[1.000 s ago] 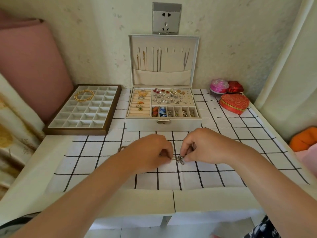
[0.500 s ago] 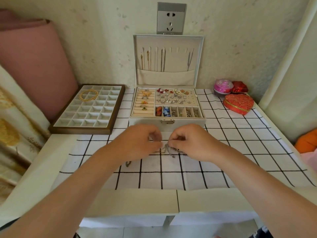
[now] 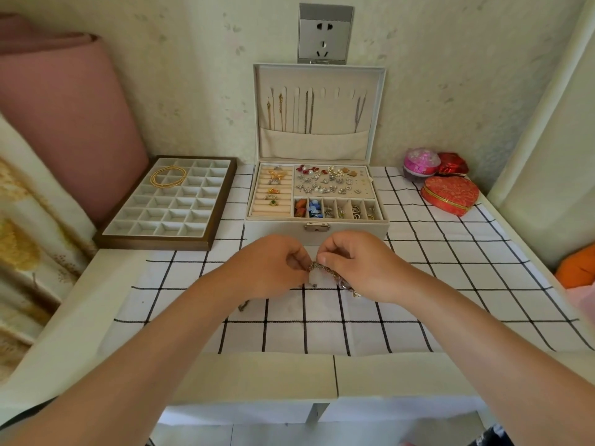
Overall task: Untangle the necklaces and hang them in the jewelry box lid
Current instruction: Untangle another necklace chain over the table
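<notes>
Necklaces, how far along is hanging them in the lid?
Done: several chains hang in the jewelry box lid. In hand: left hand and right hand both pinch a tangled chain above the cloth. Left: free it and hang it; some hooks look empty.

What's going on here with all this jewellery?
A person is working on a bunched-up necklace, pinching it between the left hand and the right hand just above the checked cloth. This is in front of an open jewelry box. A few chains already hang in the box lid; this one is not hung yet.
</notes>
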Tool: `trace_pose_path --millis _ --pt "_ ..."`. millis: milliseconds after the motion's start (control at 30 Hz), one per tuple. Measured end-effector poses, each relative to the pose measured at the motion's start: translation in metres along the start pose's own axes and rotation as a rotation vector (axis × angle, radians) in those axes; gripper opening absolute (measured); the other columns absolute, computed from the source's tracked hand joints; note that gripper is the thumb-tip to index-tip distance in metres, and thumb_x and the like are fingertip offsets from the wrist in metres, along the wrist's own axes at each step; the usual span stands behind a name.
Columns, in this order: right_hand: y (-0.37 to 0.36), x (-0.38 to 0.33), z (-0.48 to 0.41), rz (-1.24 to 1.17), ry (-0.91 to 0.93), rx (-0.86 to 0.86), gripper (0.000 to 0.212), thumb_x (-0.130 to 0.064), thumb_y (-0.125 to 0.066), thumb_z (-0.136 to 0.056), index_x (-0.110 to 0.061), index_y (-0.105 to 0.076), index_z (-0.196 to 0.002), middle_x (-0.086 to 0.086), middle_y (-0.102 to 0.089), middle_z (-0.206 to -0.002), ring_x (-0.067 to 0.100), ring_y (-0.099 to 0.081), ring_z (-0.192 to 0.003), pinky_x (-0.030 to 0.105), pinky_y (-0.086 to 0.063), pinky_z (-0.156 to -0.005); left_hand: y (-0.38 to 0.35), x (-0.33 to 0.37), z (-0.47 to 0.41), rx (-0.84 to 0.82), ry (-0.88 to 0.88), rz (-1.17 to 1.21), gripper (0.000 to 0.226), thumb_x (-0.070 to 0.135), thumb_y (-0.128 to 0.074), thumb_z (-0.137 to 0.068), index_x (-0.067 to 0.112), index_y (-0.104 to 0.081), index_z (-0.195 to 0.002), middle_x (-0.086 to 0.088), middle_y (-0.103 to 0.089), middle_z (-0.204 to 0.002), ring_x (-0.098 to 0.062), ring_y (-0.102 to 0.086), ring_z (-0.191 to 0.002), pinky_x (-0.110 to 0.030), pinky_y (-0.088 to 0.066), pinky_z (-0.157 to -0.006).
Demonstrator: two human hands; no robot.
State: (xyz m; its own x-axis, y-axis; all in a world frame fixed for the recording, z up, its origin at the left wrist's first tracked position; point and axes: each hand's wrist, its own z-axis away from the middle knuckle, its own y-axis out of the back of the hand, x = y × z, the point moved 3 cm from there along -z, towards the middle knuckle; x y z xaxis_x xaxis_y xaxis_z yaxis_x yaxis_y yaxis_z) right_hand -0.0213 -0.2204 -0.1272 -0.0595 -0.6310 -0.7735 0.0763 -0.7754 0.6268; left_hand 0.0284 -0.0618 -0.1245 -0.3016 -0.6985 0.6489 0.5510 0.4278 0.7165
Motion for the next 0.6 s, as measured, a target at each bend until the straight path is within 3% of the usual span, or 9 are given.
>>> trace_pose_path --millis 167,300,400,467,600 --pt "0.0009 0.0026 -0.0016 -0.015 -0.011 -0.026 0.011 -0.015 -0.062 -0.096 -0.023 -0.069 -0.092 -0.007 -0.067 -0.079 -0.005 -0.055 -0.055 0.016 -0.045 -0.054 0.0065 -0.0022 -0.0013 0.051 0.015 0.093 0.012 0.021 -0.062 -0.092 0.031 -0.067 -0.088 0.006 -0.07 -0.081 -0.01 -0.063 -0.077 -0.029 -0.053 -0.081" --pt "0.0018 0.0035 -0.0016 0.036 -0.026 -0.04 0.014 -0.016 -0.069 -0.092 -0.023 -0.075 -0.103 -0.009 -0.073 -0.089 0.002 -0.067 -0.076 0.017 -0.053 -0.068 0.0007 -0.0038 -0.0021 -0.017 0.027 0.077 0.016 0.025 -0.054 -0.1 0.027 -0.065 -0.088 -0.003 -0.072 -0.089 -0.021 -0.068 -0.09 -0.04 -0.055 -0.092" --pt "0.0048 0.0046 -0.0002 0.098 -0.05 -0.029 0.009 -0.023 -0.069 -0.092 -0.025 -0.078 -0.095 -0.013 -0.073 -0.082 0.0 -0.066 -0.07 0.013 -0.051 -0.06 -0.0015 -0.0075 -0.0045 -0.018 0.023 0.008 0.024 0.032 -0.048 -0.102 0.03 -0.063 -0.085 0.0 -0.071 -0.088 -0.021 -0.067 -0.09 -0.042 -0.054 -0.089" --pt "0.0064 0.0057 -0.001 0.113 -0.047 -0.015 0.01 -0.026 -0.067 -0.094 -0.023 -0.077 -0.094 -0.013 -0.072 -0.081 -0.001 -0.065 -0.069 0.014 -0.05 -0.062 -0.0007 -0.0083 -0.0045 0.019 0.001 -0.038 0.023 0.036 -0.049 -0.101 0.033 -0.063 -0.084 0.008 -0.068 -0.089 -0.016 -0.064 -0.091 -0.034 -0.05 -0.083" --pt "0.0086 0.0013 -0.0009 0.057 -0.015 0.008 0.021 -0.029 -0.058 -0.1 -0.022 -0.07 -0.084 -0.014 -0.063 -0.062 -0.001 -0.055 -0.054 0.02 -0.043 -0.056 0.0015 -0.001 -0.0027 0.074 -0.067 0.2 0.011 0.039 -0.063 -0.093 0.034 -0.071 -0.099 0.012 -0.072 -0.098 -0.009 -0.065 -0.096 -0.032 -0.051 -0.09"
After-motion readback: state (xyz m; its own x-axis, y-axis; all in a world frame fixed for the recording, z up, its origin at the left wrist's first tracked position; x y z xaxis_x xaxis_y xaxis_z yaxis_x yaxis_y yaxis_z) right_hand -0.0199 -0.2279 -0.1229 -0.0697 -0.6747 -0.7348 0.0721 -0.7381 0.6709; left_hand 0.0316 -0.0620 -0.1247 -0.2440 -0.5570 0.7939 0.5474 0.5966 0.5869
